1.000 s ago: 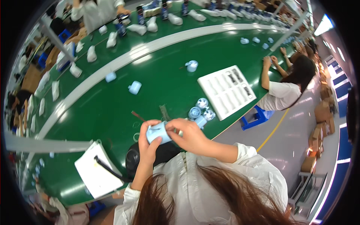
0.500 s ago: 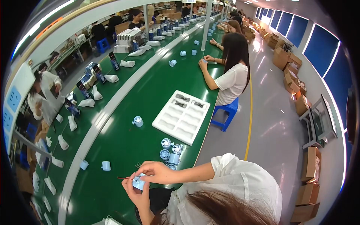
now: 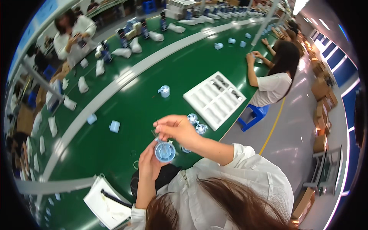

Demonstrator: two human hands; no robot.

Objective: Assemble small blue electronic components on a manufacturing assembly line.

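Note:
My left hand (image 3: 148, 163) grips a light-blue fan housing (image 3: 165, 152), its round, spoked face turned up. Just above it, the fingers of my right hand (image 3: 177, 129) are pinched together at the housing's upper edge. What they hold, if anything, is too small to make out. Beside those fingertips lie some thin wiry pieces (image 3: 154, 133) on the green table (image 3: 99, 153). More light-blue fan housings (image 3: 200, 128) sit beyond my right forearm, which partly hides them.
A white foam tray (image 3: 205, 100) with black cable bundles stands right of centre. Single blue housings (image 3: 114, 126) are scattered ahead and left. A pale rail (image 3: 96, 103) curves along the table. White sheets with a black strap (image 3: 113, 197) lie lower left. A co-worker (image 3: 281, 76) sits at right.
The view has swung, so the table sits higher. The housing in my left hand has turned to show its spoked round face. My right fingers have moved from over it to its upper edge.

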